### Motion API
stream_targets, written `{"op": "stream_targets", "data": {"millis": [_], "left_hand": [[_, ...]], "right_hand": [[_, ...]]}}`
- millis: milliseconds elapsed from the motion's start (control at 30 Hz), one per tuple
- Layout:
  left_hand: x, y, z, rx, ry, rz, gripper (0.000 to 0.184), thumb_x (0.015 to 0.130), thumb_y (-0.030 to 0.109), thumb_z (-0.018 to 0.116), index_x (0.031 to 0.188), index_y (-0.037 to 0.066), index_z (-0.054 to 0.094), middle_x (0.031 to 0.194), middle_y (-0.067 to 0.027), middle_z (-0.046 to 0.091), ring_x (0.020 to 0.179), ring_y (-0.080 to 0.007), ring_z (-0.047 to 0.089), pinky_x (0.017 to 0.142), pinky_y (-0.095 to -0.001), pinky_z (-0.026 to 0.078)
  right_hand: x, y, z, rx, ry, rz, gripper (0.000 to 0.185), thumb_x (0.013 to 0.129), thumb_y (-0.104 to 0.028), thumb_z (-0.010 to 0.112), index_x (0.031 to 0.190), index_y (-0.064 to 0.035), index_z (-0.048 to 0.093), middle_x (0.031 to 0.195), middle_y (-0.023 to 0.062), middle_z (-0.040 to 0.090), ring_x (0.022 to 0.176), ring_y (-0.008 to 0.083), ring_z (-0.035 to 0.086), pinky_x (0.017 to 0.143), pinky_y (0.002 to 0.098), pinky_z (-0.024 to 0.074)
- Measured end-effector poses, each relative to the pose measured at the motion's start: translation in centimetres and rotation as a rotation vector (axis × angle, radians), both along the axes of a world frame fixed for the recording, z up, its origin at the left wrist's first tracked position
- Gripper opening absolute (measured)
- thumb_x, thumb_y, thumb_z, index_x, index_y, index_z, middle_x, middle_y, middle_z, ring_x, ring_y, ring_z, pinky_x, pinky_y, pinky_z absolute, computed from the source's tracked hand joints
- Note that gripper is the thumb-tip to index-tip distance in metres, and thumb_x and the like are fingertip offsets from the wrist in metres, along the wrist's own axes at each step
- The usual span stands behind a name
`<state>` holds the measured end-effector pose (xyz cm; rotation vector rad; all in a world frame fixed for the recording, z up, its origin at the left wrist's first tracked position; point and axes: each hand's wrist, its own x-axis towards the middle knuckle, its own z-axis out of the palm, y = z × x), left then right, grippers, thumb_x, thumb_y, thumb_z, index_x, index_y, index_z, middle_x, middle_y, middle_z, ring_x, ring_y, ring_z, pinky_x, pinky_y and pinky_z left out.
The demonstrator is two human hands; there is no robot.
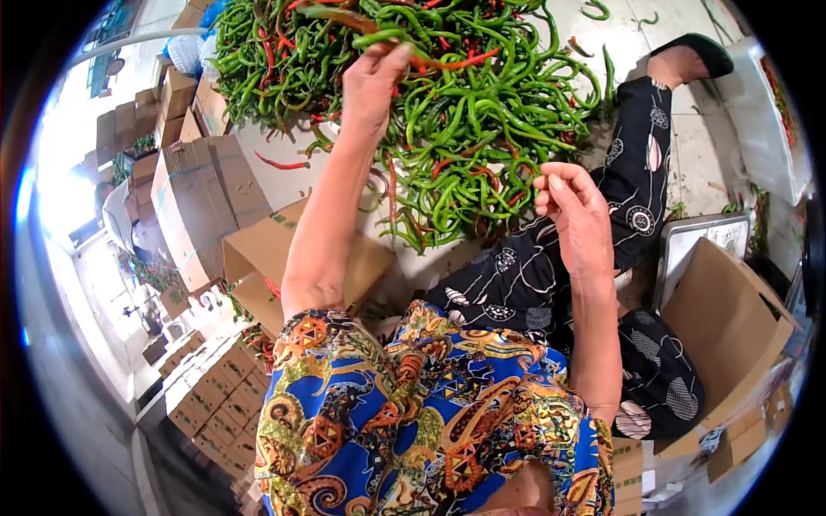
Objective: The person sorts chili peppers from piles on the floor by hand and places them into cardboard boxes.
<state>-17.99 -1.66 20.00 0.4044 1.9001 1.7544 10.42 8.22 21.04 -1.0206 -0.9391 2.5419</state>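
Note:
A large heap of long, curled chili peppers point(482, 116), mostly green with some red, lies spread over the light floor in front of me. My left hand point(374, 82) reaches over the heap, its fingers closed on several chili peppers point(383, 37), green and reddish, that stick out past the fingertips. At the heap's near right edge is my right hand point(578, 206), raised above my leg. Its thumb and fingers are curled together, and whether anything small sits between them I cannot make out.
An open cardboard box point(267, 249) stands to my left, with a taller carton point(202, 206) behind it. Another open box point(723, 322) is at my right. Stacked cartons point(219, 400) fill the lower left. A white foam container point(766, 120) stands at the upper right.

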Motion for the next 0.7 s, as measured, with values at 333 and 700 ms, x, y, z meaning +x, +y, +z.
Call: {"op": "stream_targets", "data": {"millis": [333, 700], "left_hand": [[0.0, -2.5, -2.9, 0.110, -0.675, -0.137, 0.023, 0.095, 0.026, 0.055, 0.096, 0.004, 0.061, 0.083, -0.0061, 0.064, 0.073, -0.0134, 0.062, 0.065, -0.0278, 0.052], [7.5, 0.6, -2.5, 0.167, -1.003, -0.168, 0.023, 0.099, 0.024, 0.048, 0.100, 0.002, 0.055, 0.087, -0.0061, 0.059, 0.076, -0.0176, 0.058, 0.065, -0.0278, 0.049]], "right_hand": [[-0.5, 0.0, -0.4, -0.003, -0.007, -0.016, 0.019, 0.095, -0.015, 0.055, 0.109, -0.0016, 0.059, 0.095, 0.0049, 0.064, 0.078, 0.0075, 0.059, 0.071, 0.0215, 0.0477], [-0.3, -2.1, 0.4, 0.225, -0.054, 0.074, 0.017, 0.094, -0.016, 0.055, 0.102, -0.0026, 0.060, 0.094, 0.0032, 0.063, 0.081, 0.0098, 0.059, 0.071, 0.0250, 0.0490]]}}
